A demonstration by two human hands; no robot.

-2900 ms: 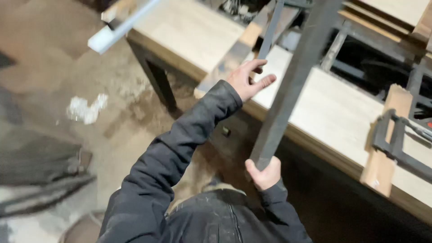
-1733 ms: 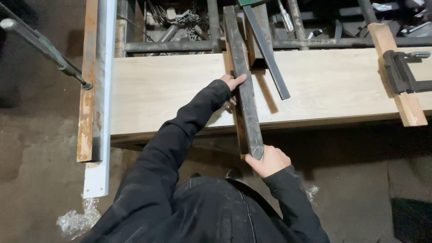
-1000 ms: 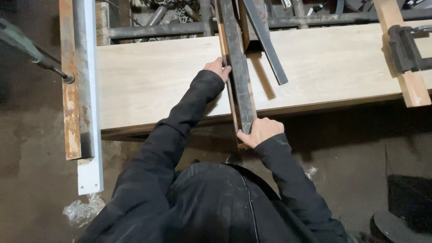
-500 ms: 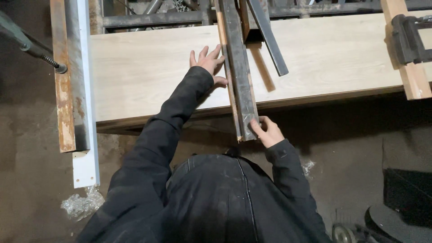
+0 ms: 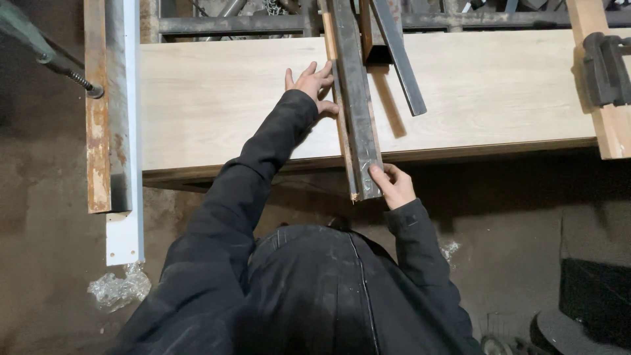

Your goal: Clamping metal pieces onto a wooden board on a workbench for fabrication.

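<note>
The steel bar (image 5: 355,98) lay across the pale board (image 5: 217,98), its near end jutting past the edge. The right hand (image 5: 392,185) pinched that end; the left hand (image 5: 314,84) lay open, fingers spread, against its side. It looked heavy, rigid and hard-edged, best held at the overhang and steadied further along

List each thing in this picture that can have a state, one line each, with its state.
Left hand: open, flat on the wooden panel.
Right hand: gripping the metal bar's near end.
Metal bar: lying across the panel, overhanging its edge.
Clamp: on a wooden strip.
</note>
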